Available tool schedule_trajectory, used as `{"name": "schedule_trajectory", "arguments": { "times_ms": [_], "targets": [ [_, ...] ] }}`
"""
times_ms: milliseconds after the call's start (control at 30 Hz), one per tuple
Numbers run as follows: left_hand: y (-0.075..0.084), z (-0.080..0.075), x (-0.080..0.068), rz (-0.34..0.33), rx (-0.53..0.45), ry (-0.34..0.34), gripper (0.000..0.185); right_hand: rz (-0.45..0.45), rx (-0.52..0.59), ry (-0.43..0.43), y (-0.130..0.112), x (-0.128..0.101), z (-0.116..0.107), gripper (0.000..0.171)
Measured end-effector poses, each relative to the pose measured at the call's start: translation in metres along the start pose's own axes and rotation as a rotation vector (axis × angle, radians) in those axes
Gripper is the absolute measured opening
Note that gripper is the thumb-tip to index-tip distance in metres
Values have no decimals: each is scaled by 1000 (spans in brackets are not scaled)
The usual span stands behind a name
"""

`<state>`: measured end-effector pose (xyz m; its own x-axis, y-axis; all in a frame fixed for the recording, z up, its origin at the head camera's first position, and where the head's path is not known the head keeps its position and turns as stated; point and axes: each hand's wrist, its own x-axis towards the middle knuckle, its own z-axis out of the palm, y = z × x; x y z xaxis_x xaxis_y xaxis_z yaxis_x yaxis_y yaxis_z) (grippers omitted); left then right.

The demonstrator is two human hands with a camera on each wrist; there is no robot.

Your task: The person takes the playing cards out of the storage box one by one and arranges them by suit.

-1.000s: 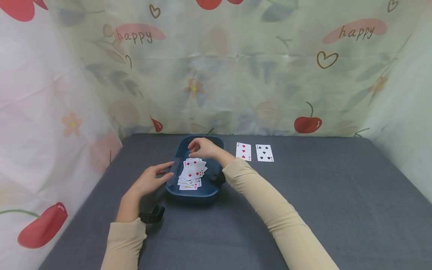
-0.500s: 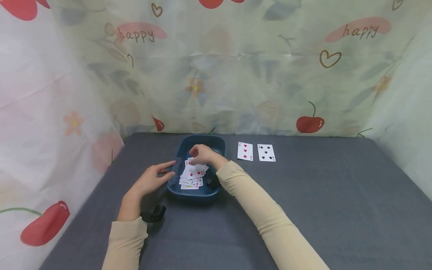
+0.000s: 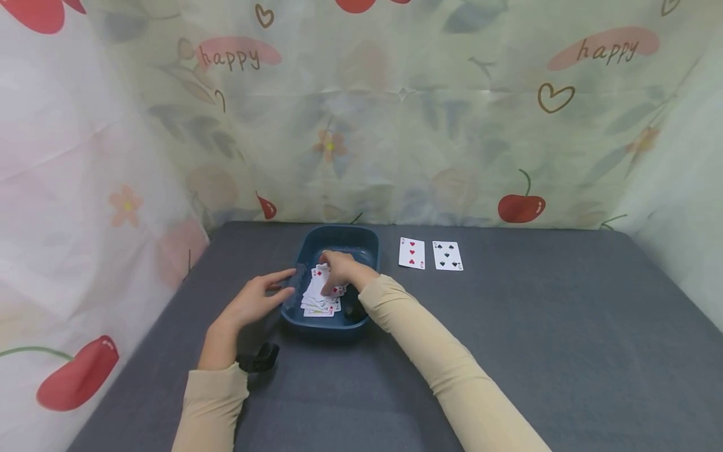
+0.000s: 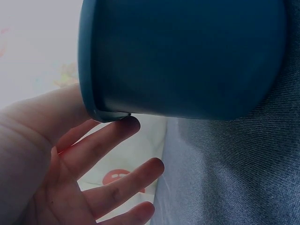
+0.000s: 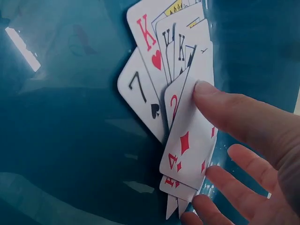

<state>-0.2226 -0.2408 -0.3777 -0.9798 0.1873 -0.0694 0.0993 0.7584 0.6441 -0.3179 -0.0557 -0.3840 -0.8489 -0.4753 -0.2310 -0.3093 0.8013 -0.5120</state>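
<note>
My right hand (image 3: pixel 339 270) is over a pile of playing cards in the blue bin (image 3: pixel 290 314). In the right wrist view its thumb (image 5: pixel 225 105) touches the face of the four of diamonds (image 5: pixel 185 145) on top, with the other fingers spread along the pile's edge. Fanned beneath are a king of hearts (image 5: pixel 145 37), a seven of spades (image 5: pixel 138 89) and several more, partly hidden. At the bin's left rim, my left hand (image 3: pixel 255 301) rests with fairly straight fingers; in the left wrist view thumb and index reach behind the rim, another fingertip touching it outside.
On the dark cloth-covered table (image 3: pixel 508 351), right of the bin, the three of hearts (image 3: pixel 412 253) and the five of spades (image 3: pixel 448 256) lie face up side by side. A patterned curtain (image 3: pixel 407 144) closes off the back and both sides.
My right hand has come down from the far part of the bin toward me and onto the card pile. The left hand stays at the rim.
</note>
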Motion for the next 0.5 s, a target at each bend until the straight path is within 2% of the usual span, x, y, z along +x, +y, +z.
{"name": "schedule_trajectory", "arguments": {
  "times_ms": [200,300,400,500],
  "targets": [
    [0,0,0,0,-1,2,51,9,-42,9,0,-2,-1,72],
    [1,0,0,2,-1,2,51,3,-57,45,0,-2,-1,72],
    [1,0,0,-9,-5,-2,51,-9,14,104,1,-1,-1,70],
    [2,0,0,-20,-6,-8,51,-29,132,170,2,0,-2,66]
  ]
}}
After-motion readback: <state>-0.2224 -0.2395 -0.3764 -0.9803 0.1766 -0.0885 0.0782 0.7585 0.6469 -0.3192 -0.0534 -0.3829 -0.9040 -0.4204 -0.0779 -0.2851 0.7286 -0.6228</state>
